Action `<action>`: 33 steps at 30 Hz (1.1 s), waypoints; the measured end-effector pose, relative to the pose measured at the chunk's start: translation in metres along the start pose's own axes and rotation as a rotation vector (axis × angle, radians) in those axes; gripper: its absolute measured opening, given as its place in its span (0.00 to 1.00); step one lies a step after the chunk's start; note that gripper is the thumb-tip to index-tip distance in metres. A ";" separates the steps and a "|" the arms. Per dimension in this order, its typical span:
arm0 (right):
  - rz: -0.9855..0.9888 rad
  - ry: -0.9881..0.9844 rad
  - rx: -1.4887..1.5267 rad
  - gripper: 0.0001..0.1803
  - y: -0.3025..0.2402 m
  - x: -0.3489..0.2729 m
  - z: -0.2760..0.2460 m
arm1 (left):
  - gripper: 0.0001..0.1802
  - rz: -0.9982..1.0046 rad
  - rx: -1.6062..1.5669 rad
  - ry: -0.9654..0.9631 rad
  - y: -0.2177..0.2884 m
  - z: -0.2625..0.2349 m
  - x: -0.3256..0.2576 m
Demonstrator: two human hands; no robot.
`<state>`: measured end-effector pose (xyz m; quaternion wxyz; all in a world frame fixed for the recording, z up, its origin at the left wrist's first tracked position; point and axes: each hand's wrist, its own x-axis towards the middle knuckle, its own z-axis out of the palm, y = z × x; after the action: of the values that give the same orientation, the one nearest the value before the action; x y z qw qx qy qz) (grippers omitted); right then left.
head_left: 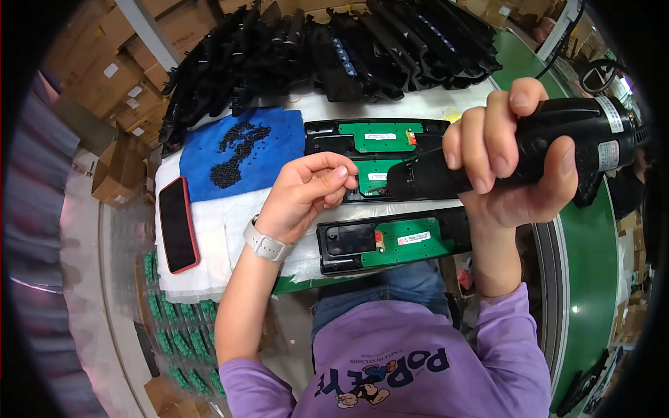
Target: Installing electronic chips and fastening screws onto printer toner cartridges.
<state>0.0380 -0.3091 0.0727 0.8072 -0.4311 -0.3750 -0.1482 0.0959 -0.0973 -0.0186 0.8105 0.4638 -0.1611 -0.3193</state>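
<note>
Grasping a black tool point(571, 120) at two o'clock, the right hand point(500, 157) apparently steadies it; the left hand point(301, 189) pinches, contents unclear, small parts point(224, 174) seemingly handy at ten.

The one view comes from the left of two fisheye cameras on the person's head. It looks steeply down past the front of the purple shirt point(390, 322) onto the counter point(216, 237). The left hand point(300, 191) and right hand point(500, 143) are close to the lens, the right one looming larger. The wide lens also takes in the cardboard boxes point(125, 118) farther off, bending edges toward its round, dark rim.
</note>
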 end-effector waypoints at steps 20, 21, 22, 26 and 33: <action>0.213 -0.016 -0.049 0.22 0.004 0.002 -0.004 | 0.05 -0.044 0.604 -0.113 -0.002 0.023 -0.009; 0.194 0.033 -0.003 0.21 0.007 0.002 -0.005 | 0.05 -0.017 0.631 -0.124 -0.003 0.024 -0.009; 0.200 0.039 -0.005 0.21 0.007 0.001 -0.006 | 0.05 -0.033 0.624 -0.138 -0.003 0.024 -0.009; 0.211 0.145 0.101 0.22 0.003 -0.004 -0.006 | 0.06 -0.009 0.529 -0.187 -0.008 0.020 -0.009; 0.254 -0.012 0.086 0.21 -0.004 -0.032 -0.008 | 0.07 -0.024 0.581 -0.031 -0.005 0.022 -0.005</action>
<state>0.0177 -0.3208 0.0489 0.8349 -0.4411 -0.3281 -0.0259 0.0777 -0.1102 -0.0113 0.6372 0.6737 -0.2525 -0.2764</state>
